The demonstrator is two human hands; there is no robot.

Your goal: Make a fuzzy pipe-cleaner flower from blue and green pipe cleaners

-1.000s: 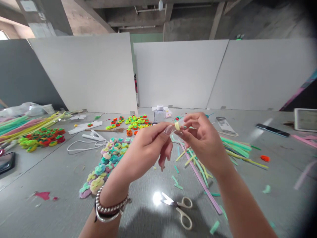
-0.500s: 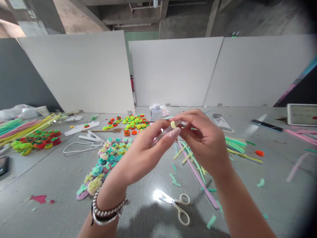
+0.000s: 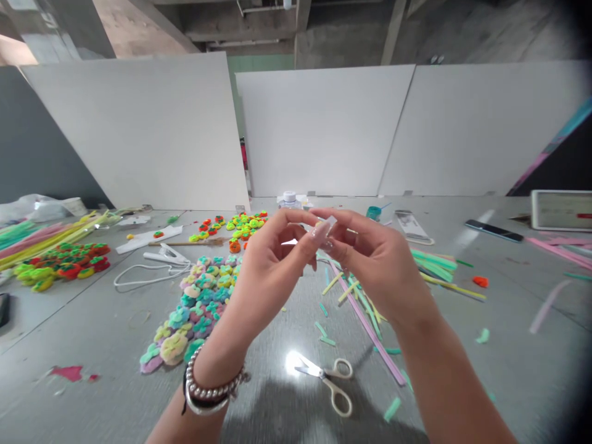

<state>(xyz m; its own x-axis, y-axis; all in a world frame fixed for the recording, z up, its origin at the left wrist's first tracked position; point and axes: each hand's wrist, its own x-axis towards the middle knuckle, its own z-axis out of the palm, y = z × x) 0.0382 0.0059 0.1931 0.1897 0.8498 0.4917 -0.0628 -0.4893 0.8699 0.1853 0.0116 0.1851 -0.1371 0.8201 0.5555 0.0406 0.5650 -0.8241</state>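
Observation:
My left hand (image 3: 272, 271) and my right hand (image 3: 382, 259) meet in mid-air above the middle of the table. Thumbs and fingertips of both are pinched close together. Whatever lies between them is tiny and mostly covered by the fingers and long pale nails. Below the hands, scissors (image 3: 322, 374) with cream handles lie spread on the table. Under my right hand run a lilac pipe cleaner (image 3: 370, 330) and several short green and yellow cut pieces. Beside my left forearm is a dense group of pastel fuzzy flower shapes (image 3: 201, 308).
Red, orange and yellow-green fuzzy pieces (image 3: 65, 262) are heaped at left, near long pipe cleaners (image 3: 50, 237). A white glue gun (image 3: 166, 254) with its cord lies behind the flowers. A bottle (image 3: 289, 198) stands at the back; a phone (image 3: 494, 230) lies at right. White panels (image 3: 324, 135) close off the far edge.
A pale yellow bit and a lilac strip seen between the fingers are now hidden. Both hands have drawn closer together at the fingertips. The view has shifted slightly.

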